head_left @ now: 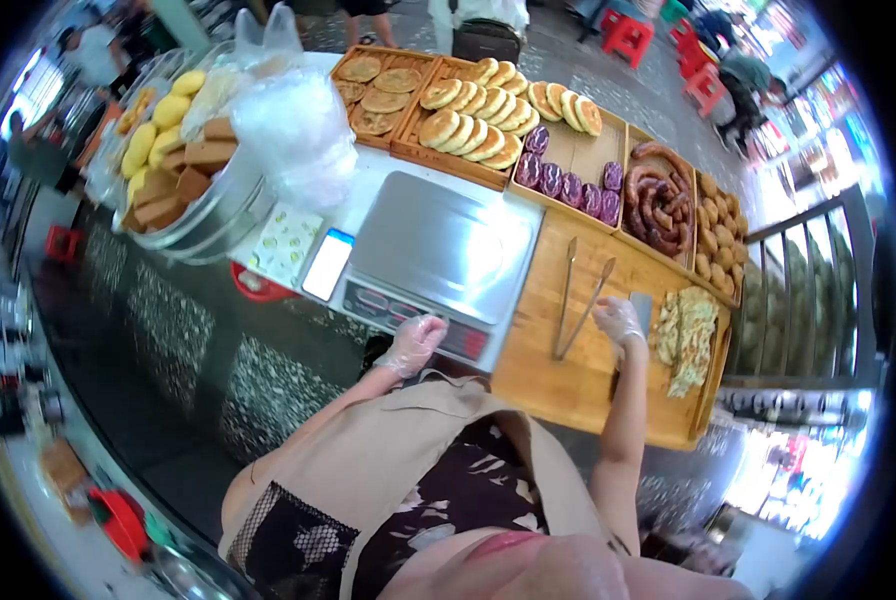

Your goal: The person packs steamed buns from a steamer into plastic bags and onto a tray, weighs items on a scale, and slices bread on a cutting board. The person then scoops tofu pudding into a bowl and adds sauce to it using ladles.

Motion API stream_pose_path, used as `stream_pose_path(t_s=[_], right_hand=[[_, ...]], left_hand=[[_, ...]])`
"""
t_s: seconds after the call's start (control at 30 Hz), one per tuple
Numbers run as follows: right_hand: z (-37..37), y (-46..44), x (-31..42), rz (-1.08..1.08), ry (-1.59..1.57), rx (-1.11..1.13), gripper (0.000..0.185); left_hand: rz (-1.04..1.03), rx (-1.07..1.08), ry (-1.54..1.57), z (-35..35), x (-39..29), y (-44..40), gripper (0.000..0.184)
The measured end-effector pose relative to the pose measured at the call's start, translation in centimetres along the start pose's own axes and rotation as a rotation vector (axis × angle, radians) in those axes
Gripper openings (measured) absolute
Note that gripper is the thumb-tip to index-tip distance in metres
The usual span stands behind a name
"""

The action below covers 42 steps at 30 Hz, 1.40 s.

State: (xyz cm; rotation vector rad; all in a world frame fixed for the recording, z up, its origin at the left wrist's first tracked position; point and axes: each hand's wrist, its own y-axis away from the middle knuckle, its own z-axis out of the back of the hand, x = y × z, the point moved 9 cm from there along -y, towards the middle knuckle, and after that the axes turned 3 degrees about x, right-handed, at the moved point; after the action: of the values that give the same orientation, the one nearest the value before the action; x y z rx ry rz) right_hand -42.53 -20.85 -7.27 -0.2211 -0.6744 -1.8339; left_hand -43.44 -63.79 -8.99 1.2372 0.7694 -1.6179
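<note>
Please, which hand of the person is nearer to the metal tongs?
Right. The right hand is just beside the tongs, above the wooden board; the left hand is farther away, over the front edge of the scale.

Ctr: room to pass over scale plate [408, 240]; phone [326, 265] at its L edge. Upper L: plastic bags [293, 140] bulge up, blocking. Upper ctr: tray [593, 155] w/ purple rolls [530, 172] in way. R of ctr: splayed tongs [565, 300] lie btw L hand [413, 345] & R hand [618, 318]; room on board [578, 392] below them.
</note>
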Motion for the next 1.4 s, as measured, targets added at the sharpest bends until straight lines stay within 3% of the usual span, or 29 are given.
stream_pose_path(t_s=[0.03, 0.1, 0.13, 0.17, 0.2, 0.23, 0.27, 0.3, 0.37, 0.5, 0.6, 0.8, 0.93, 1.2, 1.4], right_hand=[[-1.7, -0.6, 3.6, 0.113, 0.068, -0.056, 0.029], [-4.7, -1.9, 9.1, 0.144, -0.15, -0.108, 0.029], [-5.4, -2.5, 12.3, -0.022, -0.316, -0.131, 0.033], [-5.7, -4.4, 17.0, 0.04, -0.194, -0.166, 0.035], [-6.6, -5.9, 21.4, -0.02, -0.392, -0.132, 0.043], [-7.8, -8.9, 25.8, 0.029, -0.237, -0.097, 0.055], [-7.3, -10.0, 32.8, 0.221, -0.147, -0.173, 0.067], [-8.5, -11.8, 37.4, 0.179, -0.115, -0.037, 0.071], [-10.2, -15.8, 45.6, 0.201, 0.006, 0.009, 0.071], [-13.8, -21.6, 53.1, 0.139, 0.183, 0.101, 0.064], [-15.7, -24.1, 54.3, 0.134, 0.207, 0.108, 0.064], [-19.8, -28.7, 53.1, 0.154, 0.276, 0.177, 0.063], [-18.8, -28.4, 53.8, 0.149, 0.211, 0.181, 0.054], [-18.9, -30.3, 52.3, 0.087, 0.227, 0.18, 0.062], [-18.6, -30.2, 51.5, 0.133, 0.203, 0.192, 0.057]], left_hand=[[0.013, 0.036, 0.06, 2.0, 0.1, -0.7, 0.012], [-0.019, 0.073, 0.029, 6.6, 1.2, -2.0, 0.011], [-0.04, 0.064, -0.006, 8.9, 1.6, -2.0, 0.009], [-0.035, 0.064, -0.041, 11.3, 2.1, -2.3, 0.01], [0.025, 0.043, 0.01, 13.8, 2.2, -2.4, 0.01], [0.052, -0.002, 0.017, 16.0, 3.2, -2.6, 0.011], [0.081, -0.042, 0.02, 18.1, 4.3, -2.6, 0.011], [0.084, -0.089, -0.051, 20.4, 3.5, -2.6, 0.011], [0.09, -0.137, -0.057, 23.7, 5.7, -2.4, 0.011], [0.124, -0.242, 0.023, 28.6, 8.3, -1.4, 0.009], [0.121, -0.334, 0.078, 31.1, 11.8, -0.1, 0.011], [0.329, -0.458, 0.157, 33.9, 18.7, 1.5, 0.012], [0.38, -0.505, 0.365, 34.3, 18.7, 0.3, 0.012], [0.445, -0.452, 0.439, 32.5, 18.0, -2.1, 0.009], [0.494, -0.408, 0.455, 29.7, 17.0, -3.1, 0.011]])
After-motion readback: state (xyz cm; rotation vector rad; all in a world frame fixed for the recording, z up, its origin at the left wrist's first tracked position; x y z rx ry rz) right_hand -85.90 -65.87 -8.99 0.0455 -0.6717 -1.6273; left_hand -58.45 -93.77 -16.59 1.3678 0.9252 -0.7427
